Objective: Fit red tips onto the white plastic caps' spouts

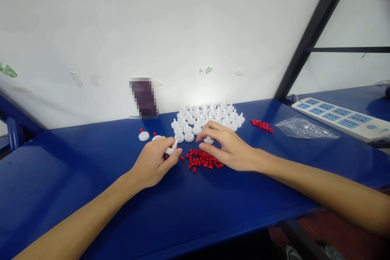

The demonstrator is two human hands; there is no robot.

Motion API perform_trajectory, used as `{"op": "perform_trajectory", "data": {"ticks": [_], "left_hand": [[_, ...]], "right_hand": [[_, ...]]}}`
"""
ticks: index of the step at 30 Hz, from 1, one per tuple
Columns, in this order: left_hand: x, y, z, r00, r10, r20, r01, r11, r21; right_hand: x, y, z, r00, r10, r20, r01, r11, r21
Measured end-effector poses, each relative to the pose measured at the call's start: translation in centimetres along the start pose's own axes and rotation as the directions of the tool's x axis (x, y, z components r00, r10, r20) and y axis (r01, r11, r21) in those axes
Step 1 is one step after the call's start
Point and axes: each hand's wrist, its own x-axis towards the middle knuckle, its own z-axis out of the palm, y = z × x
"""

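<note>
My left hand (154,160) is curled round a small white cap (171,149) pinched at its fingertips. My right hand (225,146) lies over a pile of several small red plugs (201,159), with its fingertips closed on another white cap (208,140). Behind the hands a cluster of several white caps (207,118) sits on the blue table (91,178). Two white caps with red plugs fitted (144,135) stand to the left of the cluster.
A second small heap of red plugs (261,125) and a clear plastic bag (304,128) lie to the right. A white power strip (341,118) rests at the far right. A dark blurred object (144,97) stands against the white wall. A black slanted frame bar (313,28) rises right.
</note>
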Motion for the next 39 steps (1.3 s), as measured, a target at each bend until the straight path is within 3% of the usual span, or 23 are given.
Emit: {"op": "perform_trajectory", "data": {"ticks": [4, 8, 15, 22, 25, 28, 32, 35, 39], "left_hand": [[0.2, -0.3, 0.0, 0.999, -0.037, -0.037, 0.037, 0.999, 0.001], [0.2, 0.0, 0.4, 0.999, -0.027, 0.034, 0.028, 0.999, -0.035], [0.1, 0.1, 0.7, 0.998, -0.030, 0.056, 0.032, 0.998, -0.047], [0.1, 0.0, 0.8, 0.998, -0.017, 0.059, 0.019, 0.999, -0.045], [0.0, 0.0, 0.9, 1.000, 0.005, 0.024, -0.003, 0.998, -0.066], [-0.1, 0.0, 0.9, 0.996, 0.077, -0.045, -0.080, 0.995, -0.063], [-0.3, 0.3, 0.8, 0.979, 0.189, -0.077, -0.194, 0.979, -0.062], [-0.5, 0.8, 0.6, 0.973, 0.226, -0.045, -0.229, 0.970, -0.078], [-0.6, 1.4, 0.4, 0.965, 0.262, 0.016, -0.259, 0.960, -0.110]], "right_hand": [[-0.7, -0.5, 0.7, 0.984, -0.063, 0.169, 0.090, 0.983, -0.158], [-0.9, -1.2, 2.1, 0.942, -0.150, 0.300, 0.252, 0.907, -0.338], [-0.9, -1.3, 3.1, 0.974, -0.115, 0.194, 0.170, 0.940, -0.297], [-0.8, -1.0, 3.6, 0.977, -0.163, 0.136, 0.195, 0.942, -0.273], [-0.6, -0.9, 3.4, 0.987, -0.164, -0.001, 0.162, 0.977, -0.142], [-0.5, -0.8, 2.9, 0.994, 0.010, -0.109, 0.004, 0.992, 0.123], [-0.6, -0.6, 2.5, 0.973, 0.215, -0.084, -0.161, 0.894, 0.419], [-0.8, -0.8, 2.4, 0.974, 0.226, -0.029, -0.178, 0.834, 0.522], [-1.0, -1.1, 2.4, 0.980, 0.198, -0.018, -0.158, 0.831, 0.534]]}}
